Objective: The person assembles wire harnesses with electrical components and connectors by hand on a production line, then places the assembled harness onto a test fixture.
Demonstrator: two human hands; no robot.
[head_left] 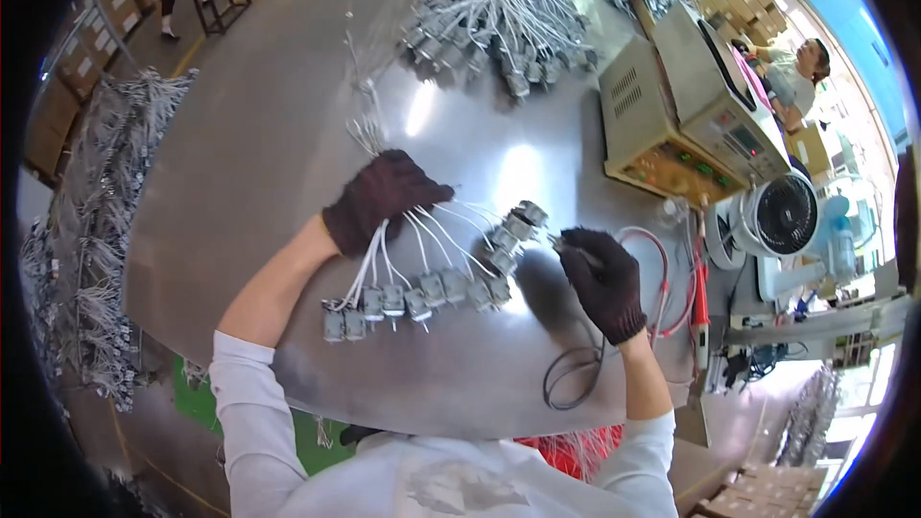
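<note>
My left hand (389,200), in a dark knitted glove, is closed round a bundle of white wires (422,235) over the metal table. From it the wires fan out to a curved row of small grey motors (422,295) with short pins, lying on the table. The wires' loose ends (366,134) stick out beyond the hand. My right hand (604,278), gloved alike, is closed in a pinch beside the motors (516,230) at the row's right end. A small tip shows at its fingers; what it holds is mostly hidden. Below that hand a dark cable (566,364) loops on the table.
A large heap of wired motors (499,29) lies at the far side. Box-shaped instruments (672,115) stand at the right, with a fan (782,216) and red leads (662,278) nearby. More wired parts (106,211) hang at the left. A person (796,77) sits at far right.
</note>
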